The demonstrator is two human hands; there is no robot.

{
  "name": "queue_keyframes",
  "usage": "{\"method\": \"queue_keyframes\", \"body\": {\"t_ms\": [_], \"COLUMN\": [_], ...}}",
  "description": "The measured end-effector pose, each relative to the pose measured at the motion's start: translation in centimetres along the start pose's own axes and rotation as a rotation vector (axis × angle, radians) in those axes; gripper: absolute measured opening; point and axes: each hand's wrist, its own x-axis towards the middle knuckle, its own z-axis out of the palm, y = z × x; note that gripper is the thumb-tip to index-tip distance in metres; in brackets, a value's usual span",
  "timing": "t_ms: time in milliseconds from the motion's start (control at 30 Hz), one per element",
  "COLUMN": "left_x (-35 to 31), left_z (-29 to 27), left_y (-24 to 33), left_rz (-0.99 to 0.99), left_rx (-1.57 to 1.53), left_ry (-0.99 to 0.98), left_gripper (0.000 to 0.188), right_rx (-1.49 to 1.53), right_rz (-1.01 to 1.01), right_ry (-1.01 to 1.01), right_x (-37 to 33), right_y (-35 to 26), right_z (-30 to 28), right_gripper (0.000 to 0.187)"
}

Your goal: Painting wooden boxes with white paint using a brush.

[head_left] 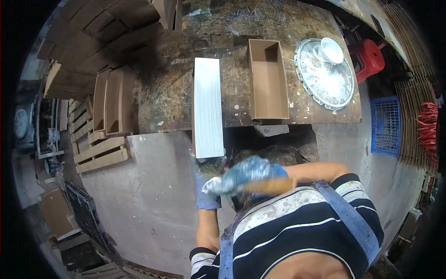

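A long, narrow box [208, 107] with a streaky white wet-looking coat on its upper face lies across the table's near edge. Its near end sticks out past the edge. My left hand [208, 179], in a stained blue glove, grips that near end; some fingers are hidden beneath it. In front of my body, my right hand [253, 173], also blue-gloved and blurred by motion, is closed round a brush [269, 186] with a wooden handle. The white-smeared brush tip points left, close to my left wrist and off the box.
An open cardboard box [269, 88] stands right of the coated one. Farther right, a scalloped tray [320, 79] smeared white carries a white bowl [331, 50]. More cardboard boxes [114, 100] are at the left, above a wooden pallet [102, 156]. Beyond are a red stool [369, 60] and blue crate [385, 125].
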Motion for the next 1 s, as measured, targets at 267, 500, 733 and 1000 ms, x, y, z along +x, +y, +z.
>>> {"method": "queue_keyframes", "body": {"t_ms": [267,500,733,1000], "left_x": [-0.1,0.5,-0.3,-0.1], "left_z": [-0.7,-0.8,-0.7,1.9], "left_y": [-1.3,1.0,1.8,0.8], "left_rz": [-0.141,-0.469,-0.399,0.088], "left_rx": [-0.930,-2.165,-1.932,-0.209], "left_ry": [-0.078,-0.036,0.064,0.097], "left_gripper": [0.057,0.058,0.058,0.051], "right_rx": [0.392,-0.096,-0.459,-0.602], "right_rz": [0.095,-0.200,-0.380,-0.457], "right_ry": [0.480,0.833,0.549,0.184], "right_x": [7.1,13.4,12.0,2.0], "right_y": [1.7,3.8,1.1,-1.0], "right_z": [-12.1,-26.1,-17.1,-3.6], "right_gripper": [0.036,0.026,0.024,0.040]}}
